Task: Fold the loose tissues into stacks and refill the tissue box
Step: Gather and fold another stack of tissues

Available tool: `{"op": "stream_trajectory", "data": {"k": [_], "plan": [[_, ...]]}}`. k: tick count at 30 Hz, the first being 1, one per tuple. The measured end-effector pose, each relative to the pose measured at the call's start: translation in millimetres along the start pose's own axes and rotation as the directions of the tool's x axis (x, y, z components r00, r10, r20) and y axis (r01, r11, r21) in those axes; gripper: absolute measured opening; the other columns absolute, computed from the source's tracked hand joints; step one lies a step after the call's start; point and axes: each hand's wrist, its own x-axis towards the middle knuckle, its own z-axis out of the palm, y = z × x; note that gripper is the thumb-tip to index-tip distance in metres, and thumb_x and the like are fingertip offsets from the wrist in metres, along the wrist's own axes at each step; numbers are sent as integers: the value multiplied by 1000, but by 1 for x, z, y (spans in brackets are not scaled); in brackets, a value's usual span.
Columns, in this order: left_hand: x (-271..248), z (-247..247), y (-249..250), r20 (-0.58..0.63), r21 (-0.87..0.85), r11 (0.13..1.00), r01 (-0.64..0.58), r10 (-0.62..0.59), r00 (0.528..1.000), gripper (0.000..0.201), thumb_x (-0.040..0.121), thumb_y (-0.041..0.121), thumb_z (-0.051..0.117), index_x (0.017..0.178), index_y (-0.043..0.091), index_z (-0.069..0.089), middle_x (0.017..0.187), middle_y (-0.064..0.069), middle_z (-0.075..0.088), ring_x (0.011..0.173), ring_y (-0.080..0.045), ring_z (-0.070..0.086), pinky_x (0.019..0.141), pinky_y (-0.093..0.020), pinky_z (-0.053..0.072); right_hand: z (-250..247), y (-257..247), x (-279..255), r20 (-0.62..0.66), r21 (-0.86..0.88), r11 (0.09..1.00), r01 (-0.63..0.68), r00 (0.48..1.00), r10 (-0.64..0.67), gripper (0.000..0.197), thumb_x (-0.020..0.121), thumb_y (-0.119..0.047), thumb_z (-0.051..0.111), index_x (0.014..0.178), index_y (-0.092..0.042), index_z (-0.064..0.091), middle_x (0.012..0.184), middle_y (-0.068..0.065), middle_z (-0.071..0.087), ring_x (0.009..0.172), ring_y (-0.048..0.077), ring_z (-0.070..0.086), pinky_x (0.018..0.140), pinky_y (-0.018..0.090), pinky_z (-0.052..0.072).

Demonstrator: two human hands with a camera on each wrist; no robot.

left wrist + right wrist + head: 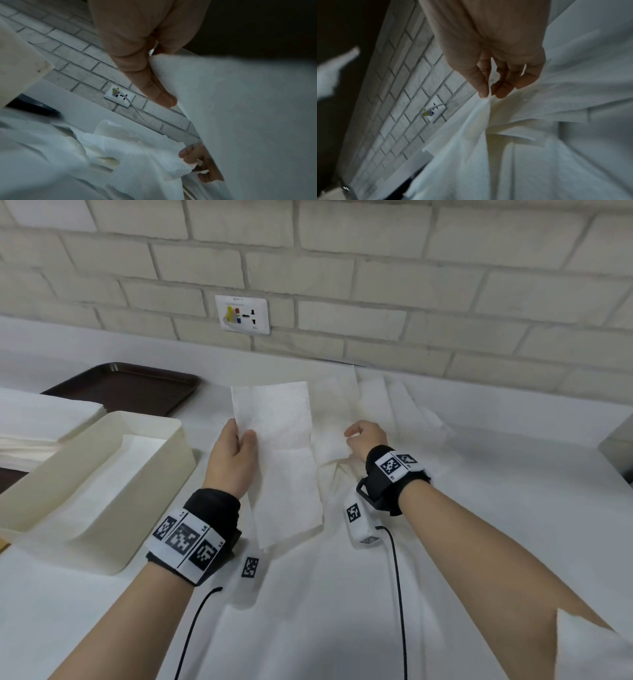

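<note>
My left hand [239, 446] pinches a white folded tissue [281, 453] by its left edge and holds it up over the table; the wrist view shows the thumb [154, 86] pressed on that tissue [248, 121]. My right hand [363, 436] pinches the corner of another tissue [330, 446] lifted from the loose pile [394, 405]; thumb and fingers [488, 92] close on its edge [489, 108]. The cream tissue box [102, 481] stands open at the left with white tissues [113, 481] inside.
A dark brown tray [130, 385] lies behind the box. A stack of white tissues [37, 422] sits at the far left. A wall socket [242, 314] is on the brick wall. More tissue sheets cover the white table [513, 508].
</note>
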Motion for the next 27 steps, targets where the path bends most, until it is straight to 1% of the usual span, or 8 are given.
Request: {"op": "stream_trajectory", "data": {"k": [4, 7, 11, 14, 17, 22, 25, 27], "plan": [[3, -3, -3, -40, -78, 995, 54, -58, 998, 30, 91, 0, 38, 115, 17, 41, 87, -2, 58, 77, -16, 54, 66, -22, 43, -16, -9, -10, 26, 163, 984, 72, 997, -77, 32, 83, 11, 46, 106, -4, 62, 108, 3, 51, 94, 16, 53, 74, 23, 42], [3, -6, -7, -80, -85, 996, -18, 11, 997, 59, 88, -7, 40, 136, 23, 27, 114, -9, 56, 79, -13, 57, 67, -14, 46, -34, -17, -27, 141, 373, 926, 53, 984, -113, 24, 83, 12, 51, 93, -6, 62, 104, 6, 52, 75, 11, 52, 61, 18, 45], [3, -4, -8, -134, -29, 995, -100, 95, 986, 73, 87, -11, 38, 142, 34, 20, 149, 6, 27, 120, -30, 47, 104, -38, 40, -62, -23, -55, 260, 603, 796, 54, 930, -260, 35, 79, 19, 54, 106, -4, 56, 106, 7, 52, 84, 6, 55, 67, 13, 50], [6, -1, -10, -133, 95, 989, -115, 127, 983, 65, 88, -9, 36, 139, 31, 33, 143, 7, 39, 107, -17, 51, 92, -21, 40, -74, -26, -69, 231, 568, 805, 171, 906, -355, 43, 77, 24, 52, 108, -6, 54, 99, 2, 57, 86, 9, 59, 75, 18, 52], [9, 5, -11, -93, 118, 988, -103, 114, 989, 50, 90, -9, 33, 125, 19, 55, 132, -6, 53, 119, -29, 50, 103, -31, 38, -77, -32, -80, 27, 424, 829, 365, 909, -415, 27, 82, 14, 54, 95, -7, 62, 96, 2, 60, 77, 4, 59, 70, 18, 53], [-2, 17, 3, -20, 10, 991, -134, 134, 991, 43, 92, -7, 37, 114, 21, 61, 127, -2, 53, 120, -7, 44, 96, -3, 30, -74, -42, -96, -128, 298, 800, 521, 852, -507, 10, 86, -15, 63, 87, -6, 67, 91, -11, 49, 88, 2, 49, 84, 13, 37], [-13, 24, 15, 47, -219, 975, -31, 43, 998, 26, 97, 12, 42, 107, 17, 65, 111, -9, 63, 112, -21, 57, 98, -25, 41, -73, -50, -104, -136, 357, 763, 539, 838, -529, 19, 91, -14, 57, 88, 3, 64, 90, 8, 59, 84, 13, 53, 81, 27, 43], [-21, 25, 25, 102, -329, 943, 44, -11, 995, 41, 98, 37, 34, 106, 10, 64, 93, 2, 69, 93, -11, 64, 83, -23, 45, -69, -52, -104, -164, 368, 754, 544, 836, -524, 24, 93, -15, 54, 89, 7, 62, 89, 25, 62, 78, 21, 53, 74, 34, 44]]}}
